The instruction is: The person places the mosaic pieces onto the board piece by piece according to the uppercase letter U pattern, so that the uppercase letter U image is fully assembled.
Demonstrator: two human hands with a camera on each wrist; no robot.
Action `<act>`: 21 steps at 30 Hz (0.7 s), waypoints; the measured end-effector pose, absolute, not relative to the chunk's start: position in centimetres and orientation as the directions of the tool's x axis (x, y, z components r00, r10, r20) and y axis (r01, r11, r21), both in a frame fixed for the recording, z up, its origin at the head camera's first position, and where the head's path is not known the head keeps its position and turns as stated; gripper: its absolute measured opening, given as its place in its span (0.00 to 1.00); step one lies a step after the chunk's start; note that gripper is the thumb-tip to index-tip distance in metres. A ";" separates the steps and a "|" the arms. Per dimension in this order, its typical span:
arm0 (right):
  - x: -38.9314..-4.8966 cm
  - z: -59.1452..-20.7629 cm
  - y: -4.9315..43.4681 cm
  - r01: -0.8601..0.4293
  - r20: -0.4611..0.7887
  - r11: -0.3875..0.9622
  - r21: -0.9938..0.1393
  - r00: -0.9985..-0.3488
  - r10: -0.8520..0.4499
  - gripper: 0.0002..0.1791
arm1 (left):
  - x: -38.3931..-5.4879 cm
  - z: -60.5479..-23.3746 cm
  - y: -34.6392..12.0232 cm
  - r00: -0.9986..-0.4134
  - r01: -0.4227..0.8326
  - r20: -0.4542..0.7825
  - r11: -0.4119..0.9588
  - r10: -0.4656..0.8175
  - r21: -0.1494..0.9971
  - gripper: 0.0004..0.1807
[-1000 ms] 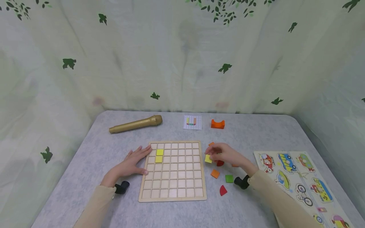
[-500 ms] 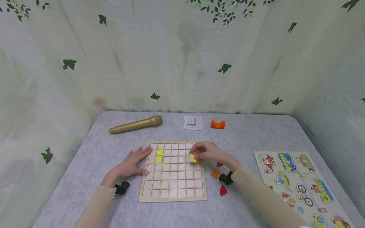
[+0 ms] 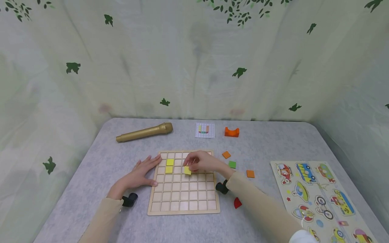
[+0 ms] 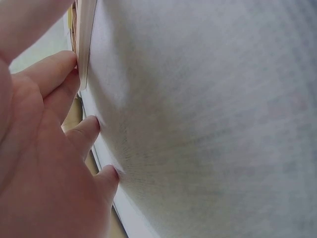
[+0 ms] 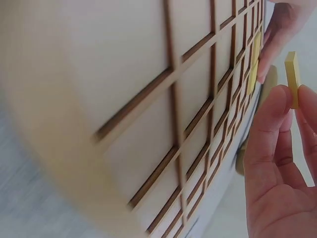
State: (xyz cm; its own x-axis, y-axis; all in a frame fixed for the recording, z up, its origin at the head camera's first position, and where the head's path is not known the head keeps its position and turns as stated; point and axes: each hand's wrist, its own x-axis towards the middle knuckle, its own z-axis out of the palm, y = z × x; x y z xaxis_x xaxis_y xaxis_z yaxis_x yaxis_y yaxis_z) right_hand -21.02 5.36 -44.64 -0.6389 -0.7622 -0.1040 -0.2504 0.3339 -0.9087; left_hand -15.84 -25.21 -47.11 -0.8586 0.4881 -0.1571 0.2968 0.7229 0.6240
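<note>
A wooden grid board (image 3: pixel 185 195) lies in the middle of the table, with two yellow square tiles (image 3: pixel 169 166) in its second column near the far left. My left hand (image 3: pixel 140 174) rests at the board's left edge, fingers spread and touching the frame. Above the grid, my right hand (image 3: pixel 203 162) pinches another yellow tile (image 5: pixel 293 74) between thumb and finger. In the right wrist view that tile is held on edge, apart from the board. The left wrist view shows the fingertips (image 4: pixel 69 60) against the board's side.
Right of the board lie orange tiles (image 3: pixel 250 173), a green tile (image 3: pixel 232 164) and a red quarter-round piece (image 3: pixel 237 203). Behind stand a gold microphone (image 3: pixel 144 132), a pattern card (image 3: pixel 205 130) and an orange holder (image 3: pixel 232 132). A picture puzzle board (image 3: pixel 307 189) occupies the right side.
My right hand has carried the yellow tile leftward from the loose pieces to over the board's middle columns. The left hand has stayed in place.
</note>
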 end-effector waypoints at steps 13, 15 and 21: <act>-20.9 -44.9 0.0 -0.278 -0.131 0.361 -0.890 -0.603 -0.787 0.12 | -15.9 -47.0 -25.2 -0.856 0.287 -0.182 0.736 0.484 0.613 0.54; -20.8 -44.9 -0.6 -0.306 -0.125 0.371 -0.877 -0.600 -0.790 0.12 | -15.9 -47.1 -25.2 -0.855 0.291 -0.176 0.732 0.488 0.616 0.54; -20.6 -44.9 -1.7 -0.346 -0.139 0.418 -0.840 -0.606 -0.783 0.12 | -16.0 -47.3 -25.3 -0.857 0.309 -0.151 0.727 0.492 0.613 0.54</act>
State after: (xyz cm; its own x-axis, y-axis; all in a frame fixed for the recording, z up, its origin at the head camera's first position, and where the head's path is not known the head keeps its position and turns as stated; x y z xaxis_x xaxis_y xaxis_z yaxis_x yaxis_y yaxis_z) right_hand -20.63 -1.72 -44.86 -0.6061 -0.7830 -0.1395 -0.3463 0.4177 -0.8400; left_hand -15.97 -25.29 -47.35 -0.8572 0.4922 -0.1514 0.3094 0.7273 0.6126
